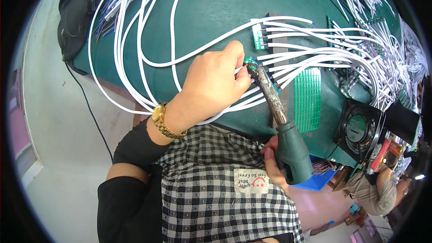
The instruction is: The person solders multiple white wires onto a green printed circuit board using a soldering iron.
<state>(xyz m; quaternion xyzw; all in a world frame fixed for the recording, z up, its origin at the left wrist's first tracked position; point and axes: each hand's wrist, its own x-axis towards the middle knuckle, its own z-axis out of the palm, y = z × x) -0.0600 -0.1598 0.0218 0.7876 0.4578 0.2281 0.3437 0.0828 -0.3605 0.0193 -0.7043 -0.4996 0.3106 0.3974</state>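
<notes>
My left hand (213,81) is closed in a pinch beside a small green circuit board (250,61). A bit of white cable seems to show between its thumb and finger, though the fingers hide most of it. A soldering iron (288,141) with a dark green handle slants up from the lower right. Its dark tip meets the small board just right of my left fingertips. Lower down, my right hand (273,164) is closed around the handle, which partly covers it. White cables (288,58) with blue and red wire ends run rightward from the boards.
Farther up lies another green board strip (257,36) with cables attached. A green board panel (307,100) lies on the green table mat (216,0). A black fan (359,130) stands at the right, below a dense cable bundle (382,58). Another person (375,191) is at lower right.
</notes>
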